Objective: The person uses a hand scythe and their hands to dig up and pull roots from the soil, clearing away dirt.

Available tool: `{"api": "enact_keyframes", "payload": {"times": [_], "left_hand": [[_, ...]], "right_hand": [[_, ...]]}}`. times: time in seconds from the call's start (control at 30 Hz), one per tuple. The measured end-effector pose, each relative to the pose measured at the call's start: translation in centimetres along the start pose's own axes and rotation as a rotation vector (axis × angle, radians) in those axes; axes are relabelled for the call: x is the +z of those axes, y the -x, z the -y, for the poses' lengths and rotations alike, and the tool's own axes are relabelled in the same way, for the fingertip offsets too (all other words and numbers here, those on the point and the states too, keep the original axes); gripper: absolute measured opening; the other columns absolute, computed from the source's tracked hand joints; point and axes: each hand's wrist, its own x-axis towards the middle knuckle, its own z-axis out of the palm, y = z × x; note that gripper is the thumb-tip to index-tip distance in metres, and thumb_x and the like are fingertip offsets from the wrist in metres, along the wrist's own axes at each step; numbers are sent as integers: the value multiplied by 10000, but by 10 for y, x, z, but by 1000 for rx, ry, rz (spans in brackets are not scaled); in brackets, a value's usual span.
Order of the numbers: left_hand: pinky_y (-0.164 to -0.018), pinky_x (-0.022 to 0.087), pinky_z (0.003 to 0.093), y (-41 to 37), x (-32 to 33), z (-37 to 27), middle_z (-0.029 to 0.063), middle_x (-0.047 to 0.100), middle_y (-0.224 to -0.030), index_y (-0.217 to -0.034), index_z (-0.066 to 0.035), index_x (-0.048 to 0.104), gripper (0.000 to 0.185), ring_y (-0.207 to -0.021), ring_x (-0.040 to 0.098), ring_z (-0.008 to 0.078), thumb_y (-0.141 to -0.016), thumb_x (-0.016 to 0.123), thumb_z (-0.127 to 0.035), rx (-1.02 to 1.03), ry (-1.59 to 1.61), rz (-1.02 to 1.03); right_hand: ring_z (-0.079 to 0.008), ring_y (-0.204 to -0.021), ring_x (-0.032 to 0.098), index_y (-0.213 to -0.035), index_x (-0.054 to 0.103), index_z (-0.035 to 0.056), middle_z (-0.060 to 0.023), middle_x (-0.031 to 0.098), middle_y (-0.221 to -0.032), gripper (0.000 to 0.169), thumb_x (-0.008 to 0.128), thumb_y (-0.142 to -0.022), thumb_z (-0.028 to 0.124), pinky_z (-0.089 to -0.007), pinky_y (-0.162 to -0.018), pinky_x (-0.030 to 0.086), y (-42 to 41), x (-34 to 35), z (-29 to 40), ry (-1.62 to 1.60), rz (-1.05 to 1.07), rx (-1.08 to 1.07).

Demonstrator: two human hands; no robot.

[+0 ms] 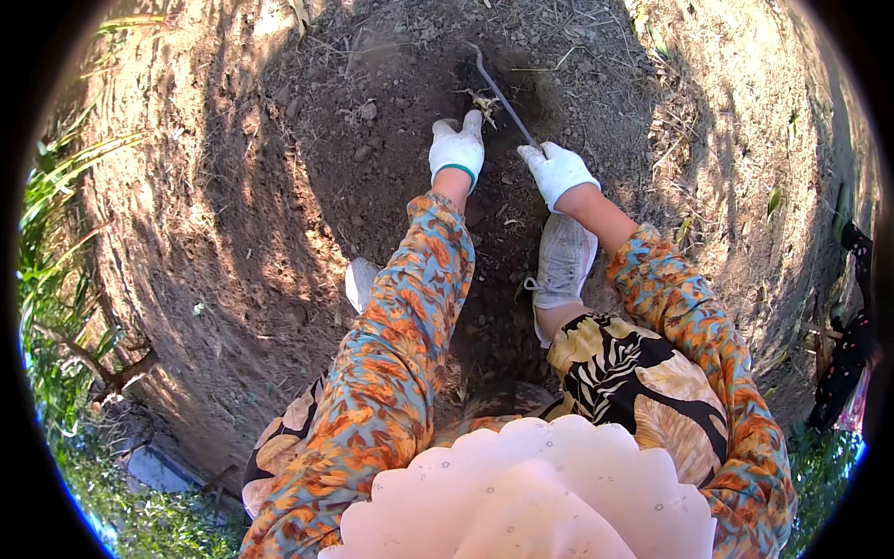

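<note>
My left hand (457, 148), in a white knit glove with a green cuff edge and soiled fingertips, reaches down over dark loose soil. Its index finger meets or nearly meets a pale, ragged root clump (486, 109); whether it grips the clump I cannot tell. My right hand (558, 172), also in a white glove, is closed around the near end of a thin grey metal rod tool (504, 96). The rod slants away to the upper left, and its bent far end is at the soil beyond the clump. A dark hollow (534, 105) lies beside the rod.
My grey lace-up shoe (562, 262) is planted behind my right hand; the other shoe (361, 283) shows left of my left sleeve. Dry stalks (674, 140) litter the ground at right. Green leafy plants (52, 230) and a brown branch (119, 377) line the left rim.
</note>
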Motion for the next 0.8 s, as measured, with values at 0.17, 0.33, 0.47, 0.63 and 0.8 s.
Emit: {"api": "enact_keyframes", "payload": {"times": [0.17, 0.33, 0.47, 0.63, 0.8], "left_hand": [[-916, 490, 413, -78, -3, -22, 218, 653, -1182, -1253, -12, 592, 652, -1103, 620, 378, -915, 547, -568, 100, -131, 142], [-665, 579, 392, -74, 37, -13, 163, 672, -992, -1207, -52, 565, 457, -789, 669, 293, -973, 532, -443, -458, 411, 557], [-583, 571, 376, -85, 54, 19, 158, 683, -890, -1178, -52, 554, 367, -681, 663, 270, -1002, 501, -370, -410, 356, 539], [-638, 610, 365, -88, 24, 14, 160, 662, -1011, -1243, -9, 515, 335, -799, 707, 281, -1002, 494, -241, -332, 161, 515], [-903, 554, 480, -96, 8, 11, 229, 551, -1319, -1321, 24, 442, 401, -1142, 606, 382, -991, 500, -197, -423, 364, 720]], "right_hand": [[-455, -1001, 606, -1079, 626, 2, -274, 659, -998, 539, 494, -959, 511, -476, -857, 474, 22, -36, 17, -358, -98, 140], [-166, -569, 556, -1013, 632, 21, -64, 576, -671, 411, 599, -949, 426, -329, -535, 450, 41, -45, -17, -908, -181, 337], [-115, -507, 500, -1008, 627, 39, -6, 523, -626, 358, 589, -964, 392, -301, -473, 409, 54, -48, -30, -903, -230, 375], [-115, -505, 504, -1010, 627, 35, -7, 531, -613, 335, 594, -964, 365, -295, -465, 405, 63, -37, -57, -865, -264, 338], [-88, -465, 459, -970, 585, 70, 22, 490, -601, 260, 581, -976, 330, -266, -401, 349, 76, -32, -71, -956, -252, 375]]}}
